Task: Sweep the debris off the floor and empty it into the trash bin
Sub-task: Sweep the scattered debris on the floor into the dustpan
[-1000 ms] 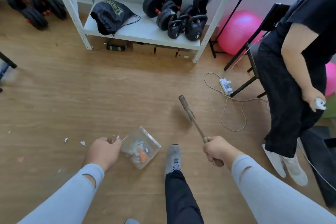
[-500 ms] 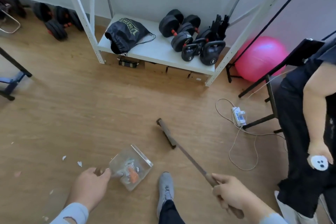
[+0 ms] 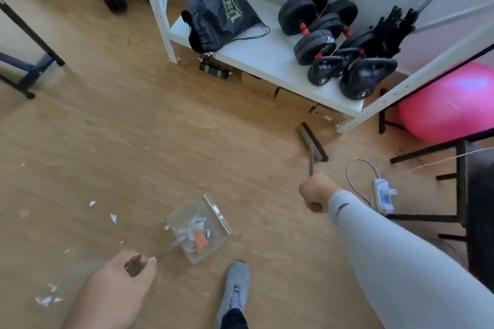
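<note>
The floor [image 3: 160,141] at centre frame looks like matt wood laminate with a faint grain. The dustpan [image 3: 199,227], lower centre, is clear glossy plastic with a metal-looking lip. Torn scraps [image 3: 113,218] to its left look like white paper. On the smooth white shelf [image 3: 267,59], upper right, lie a black cloth bag [image 3: 222,19] and matt black kettlebells [image 3: 366,80]. The pink ball [image 3: 449,104] is glossy.

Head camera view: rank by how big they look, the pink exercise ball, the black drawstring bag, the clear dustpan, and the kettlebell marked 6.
1. Pink exercise ball, though partly cut off.
2. Black drawstring bag.
3. Clear dustpan and black kettlebell marked 6 look alike; the dustpan is nearer the camera, so unranked.
</note>
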`<state>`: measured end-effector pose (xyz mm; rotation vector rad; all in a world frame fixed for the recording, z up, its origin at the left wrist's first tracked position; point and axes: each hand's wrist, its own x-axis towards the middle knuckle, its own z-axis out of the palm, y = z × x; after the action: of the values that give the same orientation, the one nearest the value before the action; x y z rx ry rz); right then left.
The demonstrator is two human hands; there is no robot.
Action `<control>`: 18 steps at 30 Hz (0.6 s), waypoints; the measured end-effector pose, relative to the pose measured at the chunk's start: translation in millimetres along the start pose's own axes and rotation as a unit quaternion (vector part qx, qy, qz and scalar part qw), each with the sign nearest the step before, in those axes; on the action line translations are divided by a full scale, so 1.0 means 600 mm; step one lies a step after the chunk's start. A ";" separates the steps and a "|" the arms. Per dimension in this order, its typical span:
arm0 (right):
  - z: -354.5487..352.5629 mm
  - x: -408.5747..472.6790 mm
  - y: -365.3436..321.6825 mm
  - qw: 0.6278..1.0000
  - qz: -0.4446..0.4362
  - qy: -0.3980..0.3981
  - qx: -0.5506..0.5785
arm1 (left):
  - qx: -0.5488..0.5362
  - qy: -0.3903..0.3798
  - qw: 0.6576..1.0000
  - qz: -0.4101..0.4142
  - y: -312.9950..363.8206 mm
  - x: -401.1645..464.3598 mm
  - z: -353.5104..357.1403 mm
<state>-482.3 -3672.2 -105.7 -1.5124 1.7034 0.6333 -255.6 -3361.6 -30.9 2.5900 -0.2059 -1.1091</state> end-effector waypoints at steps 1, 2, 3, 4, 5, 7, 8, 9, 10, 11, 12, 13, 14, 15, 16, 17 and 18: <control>0.036 -0.025 -0.006 0.999 -0.011 -0.030 -0.013 | -0.002 0.005 1.000 0.008 -0.004 0.009 0.000; 0.076 -0.046 -0.005 0.998 -0.015 -0.055 -0.023 | 0.006 0.006 1.000 -0.006 -0.008 0.005 -0.004; 0.111 -0.080 -0.001 0.996 -0.016 -0.079 -0.031 | 0.006 0.004 1.000 -0.011 -0.018 0.006 -0.007; 0.139 -0.117 0.006 0.994 -0.023 -0.098 -0.042 | 0.007 -0.005 1.000 -0.009 -0.023 0.001 -0.015; 0.159 -0.154 0.016 0.991 -0.027 -0.118 -0.049 | 0.008 -0.010 1.000 -0.007 -0.032 -0.003 -0.023; 0.168 -0.222 0.030 0.985 -0.058 -0.155 -0.053 | 0.001 -0.022 1.000 -0.010 -0.050 -0.013 -0.039; 0.154 -0.244 0.042 0.983 -0.074 -0.160 -0.060 | 0.004 -0.029 0.999 -0.014 -0.060 -0.022 -0.048; 0.128 -0.261 0.050 0.982 -0.073 -0.168 -0.052 | 0.000 -0.031 0.999 -0.019 -0.073 -0.028 -0.056; 0.097 -0.273 0.055 0.980 -0.068 -0.185 -0.021 | -0.009 -0.027 0.999 -0.022 -0.084 -0.034 -0.066; 0.060 -0.281 0.063 0.979 -0.063 -0.194 0.006 | -0.022 -0.024 0.999 -0.024 -0.098 -0.042 -0.078; 0.024 -0.290 0.063 0.982 -0.054 -0.182 0.012 | -0.033 -0.020 0.999 -0.024 -0.113 -0.050 -0.090; -0.009 -0.299 0.059 0.984 -0.045 -0.172 0.023 | -0.046 -0.016 0.998 -0.031 -0.127 -0.056 -0.099; -0.035 -0.297 0.052 0.988 -0.034 -0.150 0.030 | -0.051 -0.009 0.998 -0.041 -0.141 -0.060 -0.108; -0.052 -0.293 0.038 0.991 -0.040 -0.122 0.029 | -0.060 -0.002 0.997 -0.053 -0.152 -0.066 -0.118; -0.059 -0.282 0.019 0.994 -0.055 -0.093 0.021 | -0.065 0.008 0.996 -0.057 -0.163 -0.072 -0.129; -0.058 -0.266 -0.006 0.996 -0.057 -0.064 -0.005 | -0.072 0.015 0.995 -0.060 -0.175 -0.079 -0.139; -0.052 -0.238 -0.026 0.996 -0.068 -0.047 -0.039 | -0.080 0.020 0.994 -0.065 -0.185 -0.082 -0.146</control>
<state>-471.9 -3613.2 28.3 -1.6114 1.5065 0.6940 -225.4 -3224.9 21.5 2.5094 0.0602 -1.0678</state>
